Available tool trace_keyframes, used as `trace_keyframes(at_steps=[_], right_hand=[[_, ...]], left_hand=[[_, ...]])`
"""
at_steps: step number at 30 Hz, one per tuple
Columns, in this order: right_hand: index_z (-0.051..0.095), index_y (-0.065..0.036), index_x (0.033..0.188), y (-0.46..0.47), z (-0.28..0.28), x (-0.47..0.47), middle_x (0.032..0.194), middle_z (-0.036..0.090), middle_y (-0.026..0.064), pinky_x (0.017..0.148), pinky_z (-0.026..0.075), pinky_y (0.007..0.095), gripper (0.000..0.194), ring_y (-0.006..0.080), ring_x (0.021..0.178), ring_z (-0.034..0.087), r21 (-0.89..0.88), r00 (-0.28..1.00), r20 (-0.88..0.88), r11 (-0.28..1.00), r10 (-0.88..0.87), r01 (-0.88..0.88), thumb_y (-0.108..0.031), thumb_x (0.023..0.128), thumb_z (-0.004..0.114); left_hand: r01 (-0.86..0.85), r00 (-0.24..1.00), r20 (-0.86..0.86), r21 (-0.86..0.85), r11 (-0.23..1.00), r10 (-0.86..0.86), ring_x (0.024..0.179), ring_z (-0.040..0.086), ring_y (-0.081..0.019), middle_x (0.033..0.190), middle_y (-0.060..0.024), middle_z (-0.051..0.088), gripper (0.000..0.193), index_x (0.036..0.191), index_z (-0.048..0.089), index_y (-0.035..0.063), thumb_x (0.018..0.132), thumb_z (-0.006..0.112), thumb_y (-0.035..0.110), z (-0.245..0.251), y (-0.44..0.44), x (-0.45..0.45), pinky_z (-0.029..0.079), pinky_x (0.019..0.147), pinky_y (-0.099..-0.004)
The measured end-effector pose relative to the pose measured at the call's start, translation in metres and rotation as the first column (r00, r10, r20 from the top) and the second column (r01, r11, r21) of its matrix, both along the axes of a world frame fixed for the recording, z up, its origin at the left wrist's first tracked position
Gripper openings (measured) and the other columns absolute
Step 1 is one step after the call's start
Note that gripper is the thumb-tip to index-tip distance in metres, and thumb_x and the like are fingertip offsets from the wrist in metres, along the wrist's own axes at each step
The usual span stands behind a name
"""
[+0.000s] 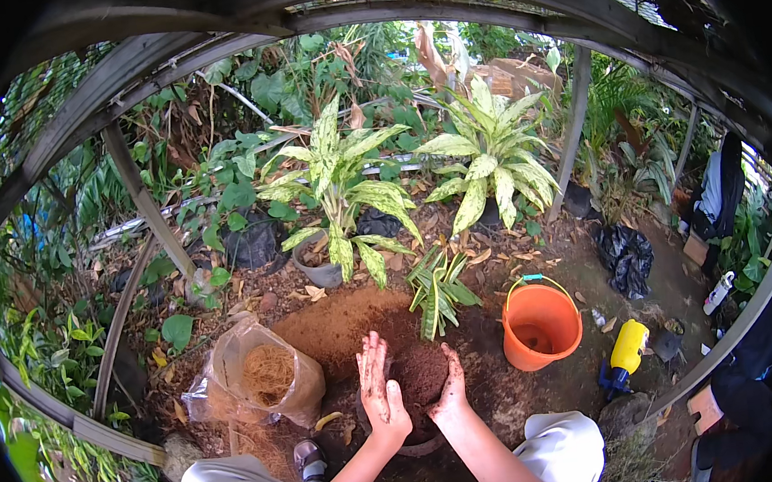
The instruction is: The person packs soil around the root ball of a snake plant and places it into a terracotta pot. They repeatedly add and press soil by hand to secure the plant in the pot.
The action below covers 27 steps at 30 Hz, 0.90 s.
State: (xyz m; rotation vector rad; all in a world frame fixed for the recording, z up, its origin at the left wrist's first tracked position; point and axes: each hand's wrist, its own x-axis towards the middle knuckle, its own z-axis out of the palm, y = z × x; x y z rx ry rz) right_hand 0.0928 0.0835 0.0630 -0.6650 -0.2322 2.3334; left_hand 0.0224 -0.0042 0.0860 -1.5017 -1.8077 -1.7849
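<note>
A rounded mound of dark soil [421, 374] lies between my hands, above or in a plant pot [421, 447] whose near rim shows under my wrists. My left hand [379, 392] is against its left side, palm inward and fingers stretched forward. On the other side my right hand [450, 385] curves around the soil, its fingertips partly hidden. Dirt clings to both hands. Just beyond them lies a small plant with yellow-edged green leaves [439, 290]. Brown loose substrate [345, 322] is spread on the ground to its left.
A clear plastic bag [308, 376] of coconut fibre [268, 372] stands left. Right are an orange bucket [531, 352], a yellow spray bottle [627, 348] and a black plastic bag [624, 256]. Two variegated plants [336, 197] stand ahead. A person in dark clothing [739, 410] sits lower right.
</note>
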Motion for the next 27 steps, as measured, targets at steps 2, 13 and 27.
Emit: trace_keyframes(at_steps=[2, 13, 27], right_hand=[[0.059, -0.008, 0.115, 0.002, 0.002, 0.0, 0.115, 0.063, 0.0123, 0.094, 0.047, 0.044, 0.044, 0.029, 0.105, 0.06, 0.039, 0.998, -0.063, 0.999, -0.006, 0.009, -0.043, 0.089, 0.053], [0.054, -0.006, 0.124, 0.006, 0.003, 0.005, 0.123, 0.059, 0.015, 0.096, 0.045, 0.0483, 0.059, 0.0329, 0.109, 0.058, 0.18, 0.976, -0.209, 0.983, 0.055, -0.016, -0.052, 0.088, 0.045], [0.057, -0.011, 0.12, 0.015, -0.006, 0.01, 0.12, 0.06, 0.0089, 0.093, 0.047, 0.0493, 0.057, 0.0306, 0.108, 0.058, 0.103, 0.971, -0.221, 0.992, 0.093, -0.072, -0.056, 0.088, 0.042]], left_hand=[[0.094, 0.994, -0.041, -0.168, 0.981, -0.102, 0.14, 0.026, -0.0345, 0.15, -0.0197, 0.031, 0.057, 0.142, 0.035, 0.0005, 0.095, 0.043, 0.031, -0.003, 0.001, 0.002, 0.017, 0.115, -0.0453], [0.086, 0.886, 0.426, 0.239, 0.967, -0.184, 0.141, 0.024, -0.0289, 0.153, -0.0153, 0.026, 0.061, 0.146, 0.023, -0.003, 0.099, 0.039, 0.032, -0.02, 0.011, 0.018, 0.019, 0.114, -0.0388], [0.195, 0.979, -0.054, -0.034, 0.98, -0.196, 0.14, 0.025, -0.0376, 0.149, -0.0238, 0.029, 0.067, 0.143, 0.03, -0.0032, 0.089, 0.053, 0.029, -0.012, -0.014, 0.015, 0.015, 0.115, -0.0457]])
